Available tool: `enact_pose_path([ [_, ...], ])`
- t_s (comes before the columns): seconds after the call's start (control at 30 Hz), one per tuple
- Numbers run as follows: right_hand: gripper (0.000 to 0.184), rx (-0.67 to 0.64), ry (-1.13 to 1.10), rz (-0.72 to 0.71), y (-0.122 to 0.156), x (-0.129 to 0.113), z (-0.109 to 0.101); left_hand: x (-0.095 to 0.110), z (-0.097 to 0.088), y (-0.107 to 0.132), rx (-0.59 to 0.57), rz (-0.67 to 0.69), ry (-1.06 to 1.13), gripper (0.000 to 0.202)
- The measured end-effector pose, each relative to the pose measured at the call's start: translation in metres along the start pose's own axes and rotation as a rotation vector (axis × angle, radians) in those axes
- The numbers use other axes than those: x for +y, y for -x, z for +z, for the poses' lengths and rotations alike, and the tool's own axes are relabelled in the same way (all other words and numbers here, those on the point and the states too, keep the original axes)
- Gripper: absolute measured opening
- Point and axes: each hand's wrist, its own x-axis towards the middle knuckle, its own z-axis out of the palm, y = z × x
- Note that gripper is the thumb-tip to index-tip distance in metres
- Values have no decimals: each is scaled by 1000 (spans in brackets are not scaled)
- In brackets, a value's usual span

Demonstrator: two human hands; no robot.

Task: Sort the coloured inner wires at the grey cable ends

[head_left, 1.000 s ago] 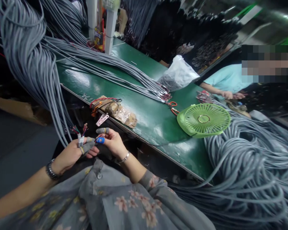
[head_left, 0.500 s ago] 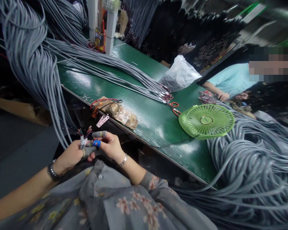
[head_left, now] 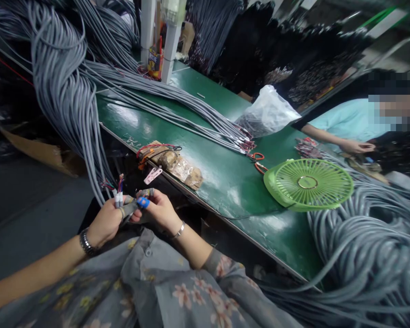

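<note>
Low in front of my body, my left hand [head_left: 106, 219] is closed around grey cables [head_left: 118, 199] whose stripped ends show thin coloured wires [head_left: 120, 183] and white wrapping. My right hand [head_left: 160, 210] meets it fingertip to fingertip, its thumb and forefinger pinched at a cable end. Blue tape wraps the right thumb, and grey covers sit on several fingertips of both hands. Exactly what lies between the right fingertips is too small to make out. A pink clip [head_left: 153, 175] hangs at the table edge just above my right hand.
The green table [head_left: 225, 182] carries a bundle of grey cables [head_left: 177, 102], a taped cardboard block [head_left: 182, 168], orange-handled scissors [head_left: 258, 156], a white plastic bag [head_left: 271, 109] and a green fan [head_left: 307, 182]. Coiled cables [head_left: 372, 241] heap at the right. A co-worker in light blue [head_left: 348, 120] sits across.
The view has shifted, so everything sits slightly further right and lower. My hands stay together at the cable ends, the fingertips slightly moved. The co-worker's hands have lifted from the cables.
</note>
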Motion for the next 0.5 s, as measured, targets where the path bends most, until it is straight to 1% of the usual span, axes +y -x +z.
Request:
enact_pose_path([
  [0.07,49,-13,69,-16,-1,-4,1,0,-2,-1,-49,-24,-55,29],
  [0.17,47,-64,142,11,1,-5,2,0,-6,-5,-162,-64,-163,21],
  [0.27,41,-67,242,-52,5,-3,2,-1,-8,-8,-235,-103,-225,18],
  [0.3,38,-54,260,-73,7,-1,1,-3,-7,-8,-237,-114,-218,19],
  [0.37,34,-19,233,-69,9,1,-1,-5,-3,-7,-216,-105,-174,19],
  [0.43,34,38,183,-68,10,3,-6,-7,2,-6,-203,-76,-133,22],
  [0.5,36,67,136,-42,12,3,-10,-8,7,-5,-204,-52,-103,27],
])
